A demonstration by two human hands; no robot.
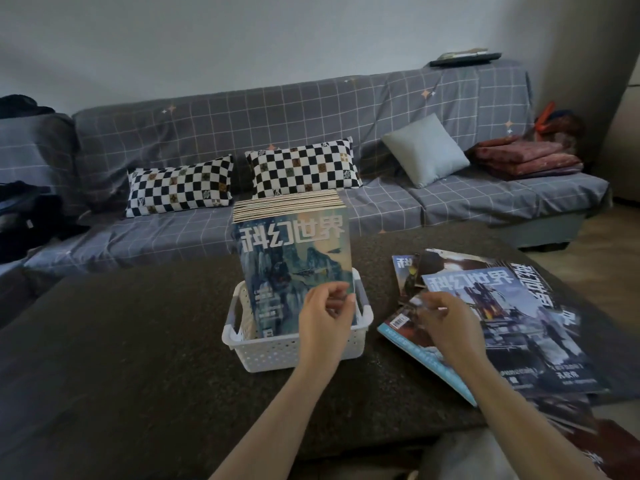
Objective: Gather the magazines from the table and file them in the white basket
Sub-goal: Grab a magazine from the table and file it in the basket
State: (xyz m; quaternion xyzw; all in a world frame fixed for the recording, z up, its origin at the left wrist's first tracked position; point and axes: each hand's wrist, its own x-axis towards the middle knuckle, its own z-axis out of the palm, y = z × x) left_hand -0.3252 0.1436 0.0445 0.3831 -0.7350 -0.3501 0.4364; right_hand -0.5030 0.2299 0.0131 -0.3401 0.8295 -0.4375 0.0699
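A white perforated basket [273,351] stands mid-table with several magazines upright in it; the front magazine [294,258] has a pale blue cover. My left hand [323,320] pinches that front cover's lower right edge with thumb and fingers. Right of the basket, several magazines [512,306] lie fanned flat on the table. My right hand [446,323] rests on this pile, its fingers curled at the edge of a magazine near the left side of the pile; whether it grips is hidden.
The dark brown table [138,341] fills the foreground. Behind it a grey checked sofa [311,109] holds two chequered pillows [180,188], a grey cushion [424,154] and folded red blankets [526,157]. More magazines [588,441] lie at the lower right near my knee.
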